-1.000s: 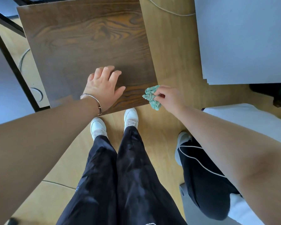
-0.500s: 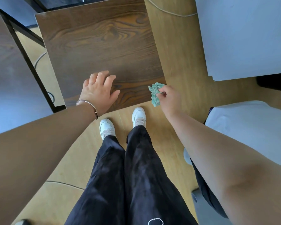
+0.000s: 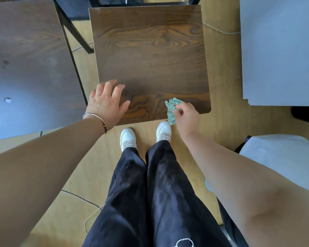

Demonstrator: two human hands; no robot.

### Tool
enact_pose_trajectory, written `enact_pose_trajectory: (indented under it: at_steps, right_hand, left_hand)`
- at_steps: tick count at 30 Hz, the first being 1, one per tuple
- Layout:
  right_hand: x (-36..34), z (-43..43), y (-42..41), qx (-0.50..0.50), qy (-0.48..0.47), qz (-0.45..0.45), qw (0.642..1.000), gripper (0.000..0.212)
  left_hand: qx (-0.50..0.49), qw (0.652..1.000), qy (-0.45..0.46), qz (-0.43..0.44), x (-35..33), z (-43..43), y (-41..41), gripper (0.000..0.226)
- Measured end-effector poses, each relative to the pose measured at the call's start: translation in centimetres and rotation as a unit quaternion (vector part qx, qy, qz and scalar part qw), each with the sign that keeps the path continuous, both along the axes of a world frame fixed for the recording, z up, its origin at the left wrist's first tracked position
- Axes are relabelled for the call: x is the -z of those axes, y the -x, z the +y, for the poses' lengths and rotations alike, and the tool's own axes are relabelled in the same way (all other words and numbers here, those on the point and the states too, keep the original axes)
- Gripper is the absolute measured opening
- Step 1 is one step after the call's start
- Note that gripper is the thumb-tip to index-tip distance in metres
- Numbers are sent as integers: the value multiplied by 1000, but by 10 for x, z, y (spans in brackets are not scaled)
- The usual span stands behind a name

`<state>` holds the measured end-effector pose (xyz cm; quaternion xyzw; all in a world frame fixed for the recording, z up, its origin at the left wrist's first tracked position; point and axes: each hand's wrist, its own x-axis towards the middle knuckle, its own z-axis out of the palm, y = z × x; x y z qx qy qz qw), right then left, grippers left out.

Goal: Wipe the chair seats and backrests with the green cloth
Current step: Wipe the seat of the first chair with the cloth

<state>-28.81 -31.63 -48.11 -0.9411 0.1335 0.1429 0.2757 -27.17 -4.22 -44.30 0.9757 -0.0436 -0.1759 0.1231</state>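
Wooden flooring lay under the seat [image 3: 150, 59], where your left hand [image 3: 106, 104] rested spread and your right hand [image 3: 186, 116] pinched the bunched cloth [image 3: 171, 108] at the near edge; no backrest showed, so I judged most wiping remained.

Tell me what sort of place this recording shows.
Probably a cafe, canteen or classroom: a wood-grain chair seat on a black metal frame, pale tabletops close beside it, and a light wooden floor.

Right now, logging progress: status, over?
Right hand clutching green cloth at seat's near edge. Left hand flat on chair seat. Nothing blocking.
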Motion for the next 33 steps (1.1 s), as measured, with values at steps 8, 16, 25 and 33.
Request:
enact_pose_trajectory:
  at_steps: [8,16,25,33]
  right_hand:
    - [3,56,11,-53,-14,7,998,3]
    - [0,119,23,-119,-37,5,992,1]
    - [5,176,31,-185,-82,11,979,4]
    - [4,186,24,-282,-110,7,953,12]
  left_hand:
    - [-41,999,-3,-2,-2,50,20,53]
    - [-89,996,0,-9,-5,84,43,53]
    - [-119,993,-2,-12,-11,104,51,52]
    - [-115,993,-26,-8,-18,101,34,52]
